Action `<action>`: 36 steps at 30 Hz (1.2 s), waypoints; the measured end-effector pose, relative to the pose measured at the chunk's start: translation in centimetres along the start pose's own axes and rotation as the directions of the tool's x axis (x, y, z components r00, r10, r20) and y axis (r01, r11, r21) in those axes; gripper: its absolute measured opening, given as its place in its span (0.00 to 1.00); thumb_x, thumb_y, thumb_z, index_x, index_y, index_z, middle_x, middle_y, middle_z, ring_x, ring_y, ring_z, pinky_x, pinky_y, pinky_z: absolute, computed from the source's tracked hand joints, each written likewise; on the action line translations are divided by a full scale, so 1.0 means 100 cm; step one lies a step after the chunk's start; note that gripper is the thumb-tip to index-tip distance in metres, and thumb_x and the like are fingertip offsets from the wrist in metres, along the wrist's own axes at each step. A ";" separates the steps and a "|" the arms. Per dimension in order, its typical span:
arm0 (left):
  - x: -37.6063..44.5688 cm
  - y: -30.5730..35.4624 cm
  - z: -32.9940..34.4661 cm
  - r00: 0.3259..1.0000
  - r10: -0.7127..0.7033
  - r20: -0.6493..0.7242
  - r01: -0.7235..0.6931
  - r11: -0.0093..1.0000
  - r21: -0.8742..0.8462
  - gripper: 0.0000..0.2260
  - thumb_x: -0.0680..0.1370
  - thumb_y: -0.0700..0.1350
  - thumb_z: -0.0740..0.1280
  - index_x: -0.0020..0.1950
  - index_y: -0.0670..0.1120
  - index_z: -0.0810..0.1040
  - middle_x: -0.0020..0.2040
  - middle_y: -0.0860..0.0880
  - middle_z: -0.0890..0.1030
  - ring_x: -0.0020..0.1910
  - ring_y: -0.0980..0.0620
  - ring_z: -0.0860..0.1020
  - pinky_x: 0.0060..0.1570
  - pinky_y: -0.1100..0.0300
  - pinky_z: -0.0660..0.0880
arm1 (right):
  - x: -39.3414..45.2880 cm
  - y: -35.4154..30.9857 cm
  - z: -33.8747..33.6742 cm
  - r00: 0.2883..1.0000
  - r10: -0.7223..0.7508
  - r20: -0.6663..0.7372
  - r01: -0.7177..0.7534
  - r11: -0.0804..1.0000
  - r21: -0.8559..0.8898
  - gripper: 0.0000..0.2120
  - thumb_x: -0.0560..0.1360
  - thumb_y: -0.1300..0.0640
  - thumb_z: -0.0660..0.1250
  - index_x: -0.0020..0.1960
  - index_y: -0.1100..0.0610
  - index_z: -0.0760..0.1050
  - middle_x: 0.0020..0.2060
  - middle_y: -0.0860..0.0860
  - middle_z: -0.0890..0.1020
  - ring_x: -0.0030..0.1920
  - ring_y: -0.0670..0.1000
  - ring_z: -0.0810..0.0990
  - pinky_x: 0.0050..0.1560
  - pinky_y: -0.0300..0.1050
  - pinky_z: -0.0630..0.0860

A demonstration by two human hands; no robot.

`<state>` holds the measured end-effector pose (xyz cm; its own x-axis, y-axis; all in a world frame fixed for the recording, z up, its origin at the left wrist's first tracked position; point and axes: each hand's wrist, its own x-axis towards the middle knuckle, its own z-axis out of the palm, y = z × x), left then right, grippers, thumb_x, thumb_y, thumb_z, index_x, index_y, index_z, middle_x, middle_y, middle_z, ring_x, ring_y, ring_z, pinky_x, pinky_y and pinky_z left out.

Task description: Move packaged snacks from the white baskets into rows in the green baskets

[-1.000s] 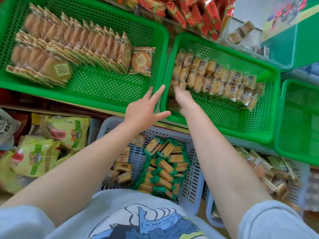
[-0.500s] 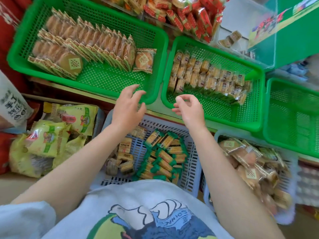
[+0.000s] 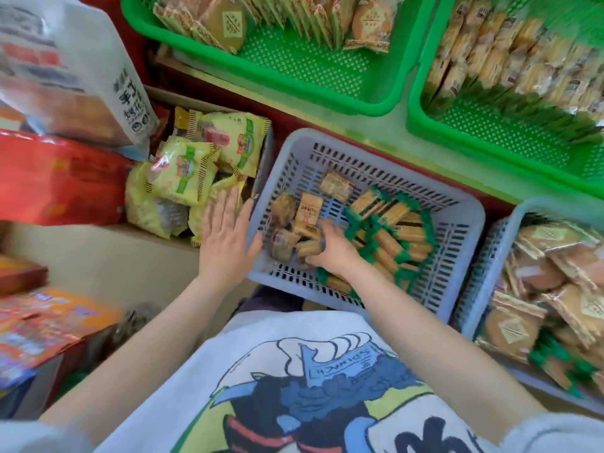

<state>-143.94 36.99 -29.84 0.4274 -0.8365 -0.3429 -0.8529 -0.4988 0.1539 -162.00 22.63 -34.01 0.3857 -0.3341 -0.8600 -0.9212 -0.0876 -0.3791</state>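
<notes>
A white basket sits in front of me with small tan snack packs at its left and several green-ended bars at its right. My right hand is inside it, fingers curled round a few tan snack packs. My left hand lies flat with straight fingers against the basket's left rim. Beyond are two green baskets: the left green basket holds rows of round cakes, the right green basket holds rows of tan packs. The frame is motion-blurred.
A second white basket of square cake packs stands at the right. Yellow-green snack bags fill a box left of the basket. A large white bag and a red package lie at far left.
Both hands came down from the green baskets to the white basket. The right hand closed on tan packs; the left flattened at the rim. The view tilted downward.
</notes>
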 end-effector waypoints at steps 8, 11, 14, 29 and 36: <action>0.002 -0.004 0.000 1.000 0.006 -0.009 -0.007 0.999 -0.046 0.29 0.83 0.55 0.58 0.82 0.48 0.55 0.83 0.46 0.47 0.81 0.49 0.42 0.75 0.54 0.33 | 0.019 -0.002 0.018 0.990 -0.022 -0.136 0.012 0.997 -0.072 0.30 0.72 0.57 0.76 0.67 0.57 0.65 0.61 0.56 0.75 0.57 0.56 0.75 0.46 0.46 0.70; 0.003 -0.003 -0.003 1.000 0.011 -0.003 -0.011 0.997 -0.081 0.29 0.83 0.55 0.58 0.82 0.49 0.55 0.83 0.46 0.47 0.81 0.49 0.42 0.75 0.55 0.32 | 0.021 -0.002 0.013 0.990 0.042 -0.137 -0.037 0.999 0.034 0.36 0.70 0.53 0.78 0.70 0.57 0.64 0.62 0.55 0.74 0.60 0.56 0.74 0.51 0.49 0.75; 0.006 0.002 -0.008 1.000 -0.025 0.006 0.025 0.988 -0.153 0.28 0.84 0.57 0.55 0.82 0.50 0.55 0.83 0.47 0.45 0.81 0.50 0.40 0.76 0.53 0.33 | 0.013 -0.004 -0.001 0.986 0.100 -0.135 -0.076 0.982 0.170 0.39 0.72 0.49 0.76 0.76 0.59 0.62 0.68 0.54 0.72 0.65 0.57 0.74 0.59 0.50 0.76; 0.053 0.087 -0.094 0.842 0.229 0.489 0.519 -0.095 -0.850 0.11 0.85 0.48 0.60 0.67 0.53 0.72 0.61 0.42 0.80 0.52 0.43 0.84 0.46 0.48 0.83 | -0.101 -0.029 -0.123 0.967 -0.229 -0.108 0.226 0.586 0.778 0.10 0.78 0.56 0.69 0.59 0.53 0.78 0.50 0.52 0.85 0.52 0.54 0.83 0.56 0.56 0.79; 0.066 0.124 -0.112 0.860 0.169 0.481 0.509 -0.330 -0.795 0.03 0.83 0.39 0.63 0.55 0.44 0.70 0.57 0.40 0.80 0.45 0.45 0.85 0.45 0.51 0.84 | -0.127 -0.007 -0.145 0.929 0.048 -0.367 0.327 0.356 0.875 0.06 0.81 0.58 0.66 0.53 0.60 0.74 0.47 0.56 0.84 0.45 0.51 0.85 0.44 0.48 0.83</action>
<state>-148.30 22.73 -19.80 0.0792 -0.6950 -0.7146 0.7371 -0.4418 0.5114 -166.98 13.34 -17.92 0.2953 -0.6588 -0.6920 -0.1569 0.6810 -0.7153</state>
